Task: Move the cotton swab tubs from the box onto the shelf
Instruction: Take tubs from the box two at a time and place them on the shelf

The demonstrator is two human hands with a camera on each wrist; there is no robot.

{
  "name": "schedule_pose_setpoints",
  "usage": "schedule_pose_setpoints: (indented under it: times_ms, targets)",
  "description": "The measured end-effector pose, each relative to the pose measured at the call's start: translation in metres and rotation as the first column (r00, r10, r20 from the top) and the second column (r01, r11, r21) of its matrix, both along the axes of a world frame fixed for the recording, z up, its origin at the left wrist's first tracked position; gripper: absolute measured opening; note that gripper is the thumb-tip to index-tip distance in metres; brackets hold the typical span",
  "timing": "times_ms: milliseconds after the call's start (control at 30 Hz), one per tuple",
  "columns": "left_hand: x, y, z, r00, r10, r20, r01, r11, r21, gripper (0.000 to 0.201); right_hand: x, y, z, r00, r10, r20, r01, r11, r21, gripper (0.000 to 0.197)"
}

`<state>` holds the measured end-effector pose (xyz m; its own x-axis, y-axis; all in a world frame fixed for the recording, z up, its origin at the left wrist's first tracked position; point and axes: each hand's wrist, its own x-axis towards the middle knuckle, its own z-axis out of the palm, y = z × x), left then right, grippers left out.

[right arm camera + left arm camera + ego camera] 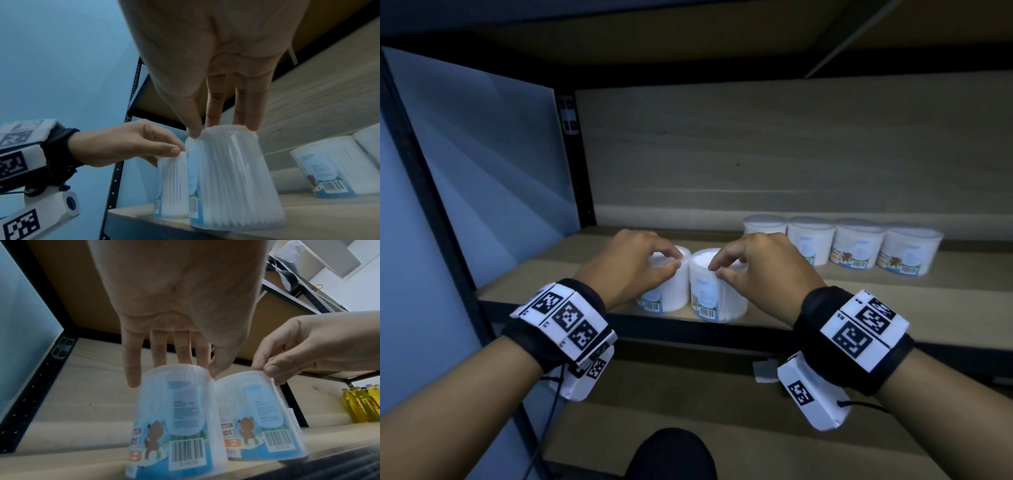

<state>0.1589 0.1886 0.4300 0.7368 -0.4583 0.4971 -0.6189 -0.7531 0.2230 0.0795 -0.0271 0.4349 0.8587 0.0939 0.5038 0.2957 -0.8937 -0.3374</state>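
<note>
Tubs are being held on the shelf point(893, 291) front edge, side by side and touching. Left tub point(667, 291) is being gripped at its lid rim by the left hand point(626, 263), fingers curled over the top; right tub point(714, 291) is being pinched at its rim by the right hand point(763, 267). Much of both lids is being hidden by the hands in the head view. Four more tubs point(842, 246) are standing in a row further back to the right. Labels are being blurred in the wrist views. Box is not being shown. Yellow bottles point(363, 404) are being cut off at the left wrist frame edge.
</note>
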Motion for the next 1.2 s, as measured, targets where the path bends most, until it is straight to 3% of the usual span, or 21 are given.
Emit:
schedule_pose_setpoints:
  times_ms: [600, 767, 900, 1067, 1200]
  targets:
    - [0.054, 0.002, 0.016, 0.979, -0.102, -0.179, 0.116, 0.991, 0.072, 0.021, 0.055, -0.006, 0.015, 0.993, 0.012, -0.115, -0.020, 0.998, -0.062, 0.009]
    - [0.086, -0.009, 0.011, 0.978, -0.116, -0.174, 0.127, 0.991, 0.054, 0.020, 0.082, -0.010, 0.023, 0.987, -0.021, -0.158, 0.002, 0.993, -0.117, 0.012]
    - [0.110, -0.016, 0.006, 0.979, -0.121, -0.167, 0.123, 0.992, 0.002, 0.019, 0.106, -0.016, 0.021, 0.980, -0.053, -0.190, 0.042, 0.997, -0.060, 0.013]
    - [0.128, -0.027, 0.012, 0.992, -0.070, -0.102, 0.078, 0.994, 0.074, 0.021, 0.130, -0.016, 0.028, 0.958, -0.095, -0.271, 0.073, 0.993, -0.089, 0.012]
    - [0.142, -0.032, 0.018, 0.991, -0.033, -0.127, 0.048, 0.992, 0.115, 0.020, 0.150, -0.021, 0.033, 0.942, -0.129, -0.311, 0.096, 0.988, -0.119, 0.010]
